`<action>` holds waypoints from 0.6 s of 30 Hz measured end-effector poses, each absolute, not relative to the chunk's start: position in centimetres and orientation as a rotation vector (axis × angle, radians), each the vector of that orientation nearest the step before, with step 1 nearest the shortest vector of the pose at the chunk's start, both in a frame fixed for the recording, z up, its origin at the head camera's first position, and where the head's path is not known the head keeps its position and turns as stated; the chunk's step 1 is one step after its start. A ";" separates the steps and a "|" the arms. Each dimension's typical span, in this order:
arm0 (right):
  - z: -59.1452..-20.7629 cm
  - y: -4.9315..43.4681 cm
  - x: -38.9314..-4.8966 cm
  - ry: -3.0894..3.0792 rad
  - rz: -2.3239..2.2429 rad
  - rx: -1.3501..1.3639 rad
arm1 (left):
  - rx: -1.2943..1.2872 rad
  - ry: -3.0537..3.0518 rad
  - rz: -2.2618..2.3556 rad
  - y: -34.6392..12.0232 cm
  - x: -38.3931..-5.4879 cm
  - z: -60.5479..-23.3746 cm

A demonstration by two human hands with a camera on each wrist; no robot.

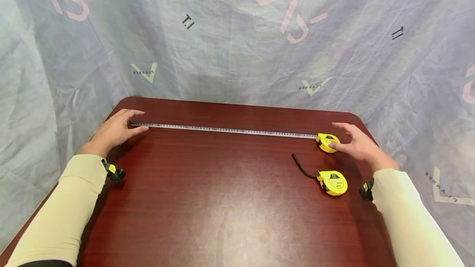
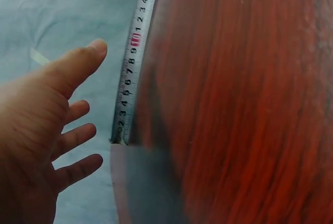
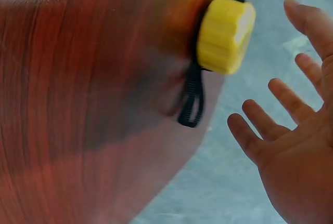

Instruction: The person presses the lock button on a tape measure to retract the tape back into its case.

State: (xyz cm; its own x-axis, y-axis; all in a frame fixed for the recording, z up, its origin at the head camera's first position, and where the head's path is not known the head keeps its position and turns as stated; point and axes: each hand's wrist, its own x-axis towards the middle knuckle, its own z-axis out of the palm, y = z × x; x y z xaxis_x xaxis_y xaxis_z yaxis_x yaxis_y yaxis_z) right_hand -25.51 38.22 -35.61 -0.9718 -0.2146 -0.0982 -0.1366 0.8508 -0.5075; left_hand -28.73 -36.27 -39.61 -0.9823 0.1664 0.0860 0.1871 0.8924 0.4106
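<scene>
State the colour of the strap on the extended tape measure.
Black; the strap on that tape measure shows best in the right wrist view.

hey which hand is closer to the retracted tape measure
Right. The right hand is just beyond the retracted tape measure and slightly to its right; the left hand is beyond it too, but far to its left.
</scene>
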 end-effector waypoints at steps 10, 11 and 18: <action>-37.8 39.1 -27.0 2.811 -0.760 -0.255 | -0.260 -3.022 -0.628 -37.1 -29.8 -40.5; -37.9 39.1 -27.0 2.813 -0.756 -0.259 | -0.257 -3.027 -0.624 -37.3 -29.9 -40.5; -38.2 38.9 -27.3 2.814 -0.764 -0.300 | -0.252 -3.040 -0.622 -38.5 -30.4 -41.1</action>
State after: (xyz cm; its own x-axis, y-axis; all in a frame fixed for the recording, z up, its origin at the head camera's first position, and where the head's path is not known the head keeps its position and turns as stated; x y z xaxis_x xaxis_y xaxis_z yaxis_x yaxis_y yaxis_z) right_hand -27.28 38.86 -38.21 -0.9574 -0.2484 -0.1475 -0.1397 0.8449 -0.5164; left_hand -30.43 -38.46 -41.14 -0.9865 0.1525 0.0597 0.1637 0.9070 0.3880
